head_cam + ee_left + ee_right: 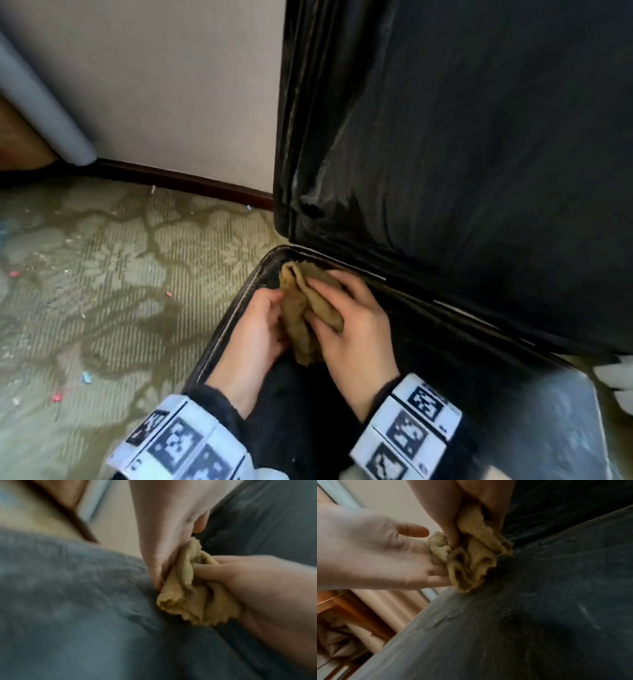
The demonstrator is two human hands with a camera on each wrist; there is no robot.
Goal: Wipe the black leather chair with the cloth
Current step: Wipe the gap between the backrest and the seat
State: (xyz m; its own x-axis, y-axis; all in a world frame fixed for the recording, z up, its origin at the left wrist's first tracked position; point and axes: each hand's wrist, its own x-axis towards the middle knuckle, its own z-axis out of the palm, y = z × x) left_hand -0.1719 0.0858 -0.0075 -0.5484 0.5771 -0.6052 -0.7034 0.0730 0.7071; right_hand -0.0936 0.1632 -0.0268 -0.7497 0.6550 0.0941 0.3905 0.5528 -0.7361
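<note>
Cloth, tan and bunched into a long crumpled wad, lies on the seat of the black leather chair, close to the seat's far left corner and just in front of the upright backrest. Its long axis runs from near to far, with the far end pointing toward the corner where seat and backrest meet and the near end, with a zigzag-cut edge, toward the person. Both hands are on it. The right hand grips the right side, its fingers curled over the top folds and its thumb tucked in below. The left hand holds the left side, its fingertips pressed into the folds; in the right wrist view its palm faces up and one finger sticks out free of the fabric. The bottom of the wad touches the seat leather, which shows pale dusty streaks. Both wrists carry white bands with black square patterns over dark sleeves. To the left of the chair a patterned carpet with small coloured scraps meets a pale wall with a dark skirting board.
</note>
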